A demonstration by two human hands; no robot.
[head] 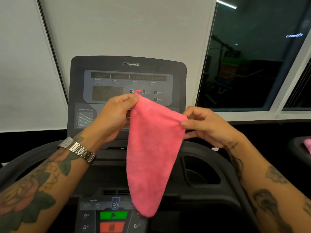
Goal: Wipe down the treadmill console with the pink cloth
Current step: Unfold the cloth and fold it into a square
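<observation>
The pink cloth (149, 152) hangs folded in front of the treadmill console (128, 76), clear of its surface. My left hand (116, 115) pinches its upper left corner, where a small pink loop sticks up. Its upper right corner is pinched by my right hand (205, 125). The cloth's lower tip dangles over the lower control panel (107, 214) with its green and red buttons. Part of the console's middle is hidden behind the cloth and my hands.
A dark cup-holder recess (200, 170) lies right of the cloth, inside the curved black handlebar (25, 158). Another pink item (308, 145) rests on a dark machine at the far right. White blinds (25, 73) and a dark window (249, 64) stand behind the console.
</observation>
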